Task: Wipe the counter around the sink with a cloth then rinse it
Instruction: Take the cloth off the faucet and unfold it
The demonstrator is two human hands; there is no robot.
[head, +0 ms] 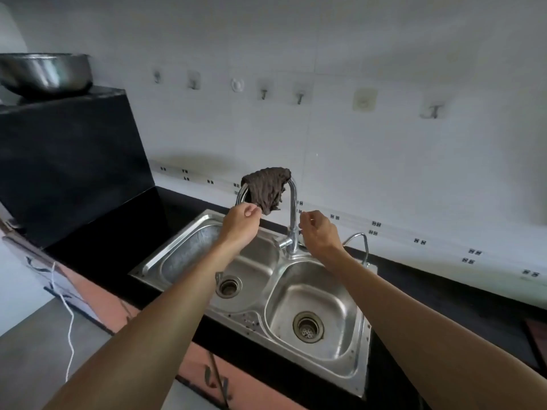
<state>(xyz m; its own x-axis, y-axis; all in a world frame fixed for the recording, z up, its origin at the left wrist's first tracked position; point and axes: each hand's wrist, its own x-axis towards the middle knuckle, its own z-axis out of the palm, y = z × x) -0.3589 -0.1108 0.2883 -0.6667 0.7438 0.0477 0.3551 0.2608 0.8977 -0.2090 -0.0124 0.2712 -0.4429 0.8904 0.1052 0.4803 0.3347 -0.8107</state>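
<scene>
1 dark brown cloth (268, 187) hangs draped over the top of the arched chrome faucet (292, 208), its lower tip dangling on the near side of the arch. The left hand (241, 221) is raised just below and left of that tip, fingers curled loosely with thumb and fingertips close together right beside the hanging end; whether they pinch the fabric or only sit next to it cannot be told. The right hand (318, 229) is up on the other side of the faucet stem, apart from the cloth, fingers half curled and holding nothing. So the cloth sits above and between the 2 hands, nearer the left one. Below them is 1 stainless steel sink (362, 350) with 2 basins and 2 drains, set into a black counter (444, 294). A 2nd, smaller curved tap (359, 241) stands just right of the main faucet. On the tiled wall (384, 161) behind, 5 small hooks and 2 other stuck-on fittings run in 1 row. At far left, 1 metal bowl (44, 74) rests on top of a raised black block (68, 161).
</scene>
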